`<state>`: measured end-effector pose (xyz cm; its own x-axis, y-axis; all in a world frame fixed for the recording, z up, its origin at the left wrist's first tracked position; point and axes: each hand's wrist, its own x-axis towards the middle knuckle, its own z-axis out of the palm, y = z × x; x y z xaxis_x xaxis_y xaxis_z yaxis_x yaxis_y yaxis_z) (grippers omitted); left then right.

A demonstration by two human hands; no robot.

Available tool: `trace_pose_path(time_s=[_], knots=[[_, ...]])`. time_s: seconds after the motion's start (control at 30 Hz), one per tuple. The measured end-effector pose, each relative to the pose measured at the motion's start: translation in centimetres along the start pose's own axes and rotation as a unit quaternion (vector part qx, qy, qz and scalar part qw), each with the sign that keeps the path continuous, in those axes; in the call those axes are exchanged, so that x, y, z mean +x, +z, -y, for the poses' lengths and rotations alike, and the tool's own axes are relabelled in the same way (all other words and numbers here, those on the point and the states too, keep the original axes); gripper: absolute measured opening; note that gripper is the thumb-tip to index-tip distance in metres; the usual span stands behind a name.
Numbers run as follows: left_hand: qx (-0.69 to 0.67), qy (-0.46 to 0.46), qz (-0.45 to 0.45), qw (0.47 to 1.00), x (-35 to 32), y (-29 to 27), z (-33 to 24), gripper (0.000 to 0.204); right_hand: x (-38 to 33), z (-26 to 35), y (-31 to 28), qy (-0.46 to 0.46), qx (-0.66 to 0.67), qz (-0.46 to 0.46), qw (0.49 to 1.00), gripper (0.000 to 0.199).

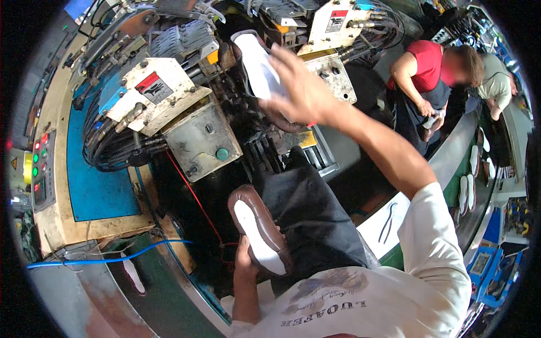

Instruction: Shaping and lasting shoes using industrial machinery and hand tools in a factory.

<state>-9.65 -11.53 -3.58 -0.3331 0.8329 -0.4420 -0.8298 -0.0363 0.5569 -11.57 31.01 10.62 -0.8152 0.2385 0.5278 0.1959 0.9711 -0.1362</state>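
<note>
My right hand (301,90) reaches up into the big machine and grips a shoe (260,70) that has a white insole facing me and a dark upper. It sits between the machine's two clamp heads. My left hand (245,262) is low by my body and holds a second brown shoe (258,228) sole-up, its white insole showing. A dark apron (315,219) hangs in front of me between the two hands.
The machine (169,96) has cream housings, black hose bundles and a blue panel; a control box (39,169) with lit buttons is at left. A blue cable (112,259) runs below. At right a person in a red top (428,65) works by a conveyor (470,174) with white insoles.
</note>
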Motion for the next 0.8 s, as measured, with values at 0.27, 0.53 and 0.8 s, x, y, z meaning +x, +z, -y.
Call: trace_pose_path(time_s=[0.27, 0.53, 0.8], knots=[[-0.082, -0.024, 0.063, 0.994, -1.2, -0.3, 1.7, 0.083, -3.4, 3.6, 0.2, -0.017, -0.051, 0.097, 0.994, 0.084], [-0.078, -0.005, 0.158, 0.984, 0.7, 1.6, 3.8, 0.109, -2.6, 3.3, 1.3, 0.004, -0.055, 0.044, 0.997, 0.074], [-0.125, -0.141, 0.103, 0.977, 7.0, 2.8, 2.6, 0.1, 6.5, -1.3, 4.0, -0.029, -0.03, 0.027, 0.999, 0.068]])
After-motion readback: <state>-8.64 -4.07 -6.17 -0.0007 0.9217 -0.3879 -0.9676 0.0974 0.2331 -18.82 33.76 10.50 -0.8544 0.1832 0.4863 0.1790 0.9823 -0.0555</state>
